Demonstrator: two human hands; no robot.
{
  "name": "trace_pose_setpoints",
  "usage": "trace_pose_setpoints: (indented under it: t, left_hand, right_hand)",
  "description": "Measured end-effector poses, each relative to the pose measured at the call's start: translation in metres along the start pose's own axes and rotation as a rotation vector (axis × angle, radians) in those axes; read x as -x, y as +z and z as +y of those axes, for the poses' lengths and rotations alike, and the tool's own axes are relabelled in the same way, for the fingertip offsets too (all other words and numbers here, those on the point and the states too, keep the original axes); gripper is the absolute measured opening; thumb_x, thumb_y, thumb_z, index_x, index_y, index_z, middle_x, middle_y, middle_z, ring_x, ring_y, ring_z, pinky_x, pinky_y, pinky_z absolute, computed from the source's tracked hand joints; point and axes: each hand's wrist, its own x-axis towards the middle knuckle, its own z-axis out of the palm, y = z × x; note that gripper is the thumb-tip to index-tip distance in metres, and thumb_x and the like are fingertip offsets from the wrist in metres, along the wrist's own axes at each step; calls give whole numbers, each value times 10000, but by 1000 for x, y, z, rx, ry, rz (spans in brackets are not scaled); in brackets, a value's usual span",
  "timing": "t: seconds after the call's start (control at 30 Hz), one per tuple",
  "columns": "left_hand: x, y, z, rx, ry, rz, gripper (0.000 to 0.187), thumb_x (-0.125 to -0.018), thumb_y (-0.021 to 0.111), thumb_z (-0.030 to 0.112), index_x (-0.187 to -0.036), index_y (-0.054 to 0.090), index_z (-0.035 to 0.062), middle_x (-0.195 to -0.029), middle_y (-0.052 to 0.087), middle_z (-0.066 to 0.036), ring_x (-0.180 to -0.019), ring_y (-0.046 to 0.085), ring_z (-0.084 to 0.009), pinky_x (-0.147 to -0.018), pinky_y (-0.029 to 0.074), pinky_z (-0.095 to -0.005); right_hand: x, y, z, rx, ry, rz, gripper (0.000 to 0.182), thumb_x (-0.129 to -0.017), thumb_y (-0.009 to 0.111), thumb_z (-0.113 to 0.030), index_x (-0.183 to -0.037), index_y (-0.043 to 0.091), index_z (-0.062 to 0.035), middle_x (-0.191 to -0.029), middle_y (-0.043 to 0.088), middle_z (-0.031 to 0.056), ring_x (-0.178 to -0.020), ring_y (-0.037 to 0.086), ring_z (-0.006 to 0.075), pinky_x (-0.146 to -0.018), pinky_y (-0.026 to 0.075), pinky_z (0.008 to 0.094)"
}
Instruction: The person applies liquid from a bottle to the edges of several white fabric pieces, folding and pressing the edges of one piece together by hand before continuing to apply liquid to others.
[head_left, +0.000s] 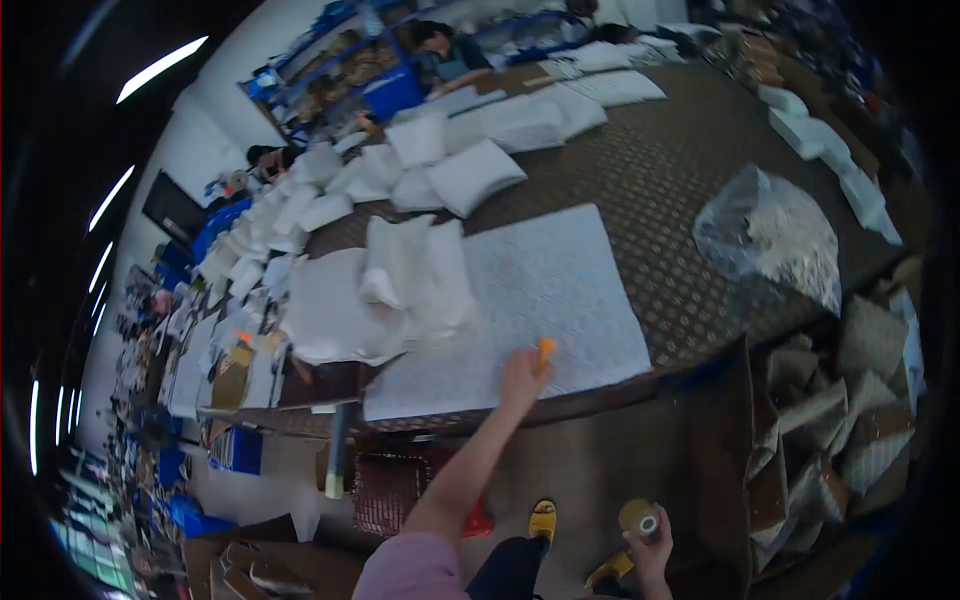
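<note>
My left hand [524, 378] is stretched out over a white sheet [560, 290] lying on the table. Its fingers are closed on a small orange object [546, 350] whose exact kind is too blurred to tell. Low in the view, beside the table, my right hand [652, 548] grips a tan roll of tape [638, 517] with a pale ring at its core. White padded foam pouches [400, 275] lie on the left part of the sheet, apart from my left hand.
More white packets [478, 178] are heaped along the table's far side. A clear plastic bag [770, 235] of pale pieces sits on the right. Cardboard boxes [750, 430] stand at lower right, a red woven stool [390, 493] below. Another person [452, 55] is across the table.
</note>
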Motion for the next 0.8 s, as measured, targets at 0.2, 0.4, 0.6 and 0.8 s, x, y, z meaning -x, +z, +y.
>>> trace_pose_setpoints:
  t: [0.2,0.4,0.6,0.8]
  left_hand:
    - [25,-85,68,740,-265,-52,191,-834,668,200,-921,640,33,-830,663,-106,-731,642,-204,-649,500,-319]
    - [186,-277,155,552,-15,-126,167,-829,640,129,-975,655,50,-851,615,-86,-788,614,-226,-700,502,-321]
    - [284,-386,197,611,-205,-5,157,-819,668,130,-946,642,42,-841,612,-87,-786,611,-190,-702,501,-302]
    - [317,-432,207,911,-296,297,106,-836,682,76,-917,643,19,-906,634,-17,-860,592,-72,-728,488,-218]
  right_hand:
    - [26,51,-121,113,-193,-70,680,-732,710,36,-1331,391,1,-1238,512,138,-1133,526,233,-947,445,338]
    - [69,67,-188,123,-381,-256,661,-745,697,29,-1329,388,19,-1244,506,129,-1117,534,231,-939,446,347]
    - [115,102,-214,110,-348,-592,645,-770,704,-37,-1329,389,25,-1238,512,125,-1108,537,227,-934,431,327]
    - [152,152,-236,37,-401,-950,599,-714,752,-70,-1235,462,-11,-1146,519,65,-1068,517,163,-916,409,298]
